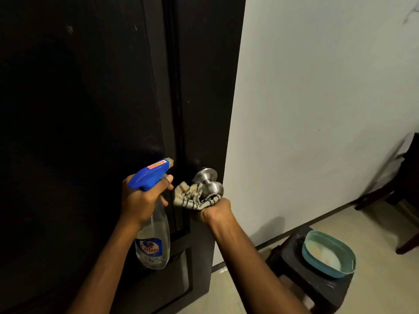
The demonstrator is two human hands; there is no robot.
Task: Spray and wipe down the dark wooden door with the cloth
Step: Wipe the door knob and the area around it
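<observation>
Steel doorknob [212, 188] caution: with left hand [140, 200] gripping spray bottle [154, 241] and right hand [213, 211] clenching striped cloth [188, 197] against it, avoid close-range spray dripping down door [79, 109].

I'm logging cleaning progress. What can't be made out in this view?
Head view only.
Spray or wiped patches on the door: too dark; frame edges cut off its top and bottom.
Fingers of the right hand: behind the cloth.
Level in the spray bottle: clear plastic on dark.
Contents of the basin: pale, indistinct.
</observation>
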